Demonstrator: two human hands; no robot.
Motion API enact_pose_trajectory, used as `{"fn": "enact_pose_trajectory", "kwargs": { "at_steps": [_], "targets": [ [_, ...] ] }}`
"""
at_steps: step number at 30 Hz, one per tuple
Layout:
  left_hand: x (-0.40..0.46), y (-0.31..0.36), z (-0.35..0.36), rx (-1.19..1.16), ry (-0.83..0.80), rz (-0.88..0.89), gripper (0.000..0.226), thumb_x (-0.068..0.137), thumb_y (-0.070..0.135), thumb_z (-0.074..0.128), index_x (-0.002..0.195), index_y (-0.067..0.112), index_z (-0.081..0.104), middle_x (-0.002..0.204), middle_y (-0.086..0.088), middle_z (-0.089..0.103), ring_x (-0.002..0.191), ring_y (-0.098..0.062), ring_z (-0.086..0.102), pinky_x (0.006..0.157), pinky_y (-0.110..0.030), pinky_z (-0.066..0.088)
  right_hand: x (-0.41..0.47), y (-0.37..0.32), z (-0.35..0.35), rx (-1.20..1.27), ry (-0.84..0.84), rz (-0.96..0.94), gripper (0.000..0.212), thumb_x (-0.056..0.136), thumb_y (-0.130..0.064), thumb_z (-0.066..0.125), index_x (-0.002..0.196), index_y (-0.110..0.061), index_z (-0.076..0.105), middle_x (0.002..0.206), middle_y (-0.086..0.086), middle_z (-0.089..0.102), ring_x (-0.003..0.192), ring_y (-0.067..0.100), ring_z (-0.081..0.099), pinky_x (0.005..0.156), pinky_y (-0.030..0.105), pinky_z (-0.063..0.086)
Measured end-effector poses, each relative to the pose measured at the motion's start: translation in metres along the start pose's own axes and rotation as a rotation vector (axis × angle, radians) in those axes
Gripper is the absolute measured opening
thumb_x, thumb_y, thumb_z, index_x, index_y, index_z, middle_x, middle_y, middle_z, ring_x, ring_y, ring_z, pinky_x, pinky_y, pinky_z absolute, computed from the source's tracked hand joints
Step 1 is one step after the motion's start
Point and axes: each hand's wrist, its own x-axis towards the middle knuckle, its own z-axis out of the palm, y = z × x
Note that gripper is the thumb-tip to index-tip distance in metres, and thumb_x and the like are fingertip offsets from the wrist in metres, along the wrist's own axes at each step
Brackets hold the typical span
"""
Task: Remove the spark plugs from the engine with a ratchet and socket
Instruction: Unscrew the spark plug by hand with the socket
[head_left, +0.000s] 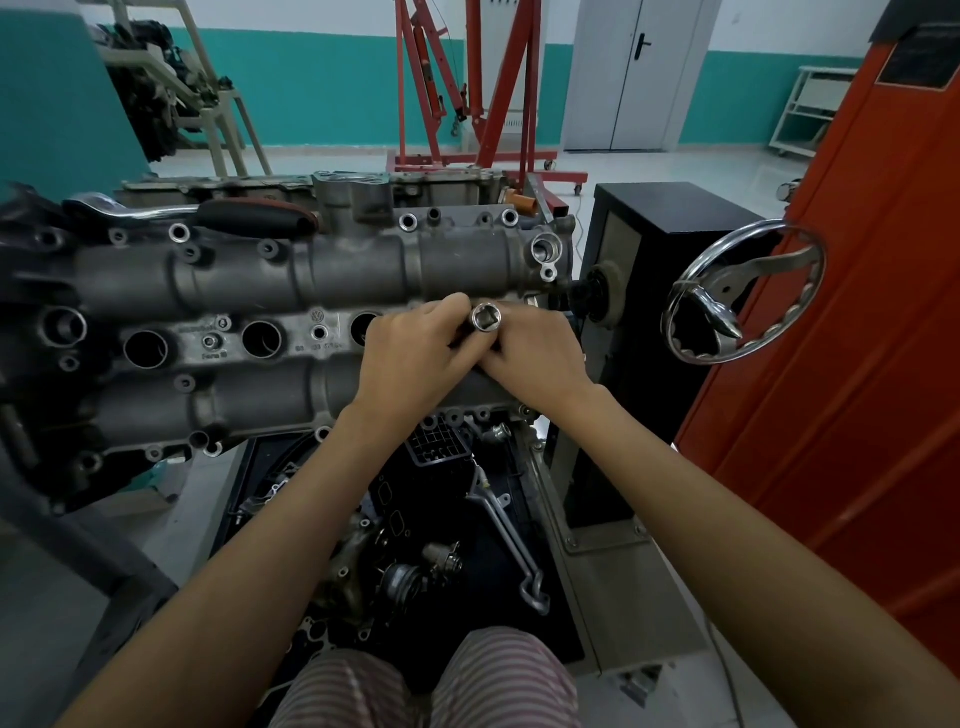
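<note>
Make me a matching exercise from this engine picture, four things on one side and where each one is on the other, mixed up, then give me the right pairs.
Things:
1. socket
2. ratchet
3. handwheel
4. engine hoist

Places:
A. on the floor by the far wall, behind the engine
B. lying on the far top edge of the engine, left side
C. held by both hands over the engine
D. on the stand to the right of the engine

Pairs: 1-C, 2-B, 3-D, 4-A
</note>
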Motion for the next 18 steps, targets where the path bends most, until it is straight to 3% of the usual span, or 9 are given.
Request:
{"fn": "enact_pose_trajectory", "kwargs": {
  "at_steps": [3, 9, 12, 18],
  "targets": [
    [0.0003, 0.0012, -0.0005, -0.006, -0.002, 0.001, 0.035, 0.085, 0.032, 0.056, 0.060, 0.011, 0.042, 0.048, -0.001, 0.043, 0.040, -0.020, 0.042, 0.041, -0.026, 0.032, -0.0001, 0.0010, 0.0007, -0.009, -0.010, -0.009, 0.027, 0.088, -0.031, 0.048, 0.099, -0.009, 0.060, 0.089, 0.005, 0.067, 0.078, 0.024, 0.061, 0.063, 0.037, 0.045],
    [0.0010, 0.0058, -0.0020, -0.019, -0.003, -0.007, 0.026, 0.081, 0.031, 0.049, 0.069, 0.018, 0.029, 0.056, 0.008, 0.033, 0.043, -0.014, 0.031, 0.039, -0.025, 0.027, -0.0012, 0.0017, 0.0020, 0.019, -0.007, 0.013, 0.021, 0.087, -0.024, 0.049, 0.094, -0.005, 0.044, 0.074, 0.009, 0.059, 0.059, 0.026, 0.053, 0.049, 0.031, 0.032],
    [0.0009, 0.0033, -0.0008, 0.024, -0.001, 0.019, 0.027, 0.083, 0.030, 0.050, 0.067, 0.016, 0.033, 0.054, 0.007, 0.035, 0.040, -0.015, 0.032, 0.041, -0.023, 0.025, 0.0002, 0.0016, 0.0031, -0.017, -0.011, 0.024, 0.024, 0.087, -0.029, 0.049, 0.095, -0.007, 0.050, 0.077, 0.008, 0.062, 0.064, 0.025, 0.056, 0.052, 0.032, 0.037],
    [-0.0004, -0.0007, 0.0011, 0.034, 0.010, 0.051, 0.035, 0.084, 0.030, 0.059, 0.059, 0.009, 0.046, 0.047, -0.003, 0.046, 0.038, -0.021, 0.045, 0.039, -0.027, 0.035, -0.0003, 0.0018, 0.0021, -0.010, 0.004, -0.009, 0.026, 0.088, -0.032, 0.049, 0.100, -0.014, 0.064, 0.091, 0.000, 0.068, 0.082, 0.020, 0.061, 0.064, 0.034, 0.045]
  ]
}}
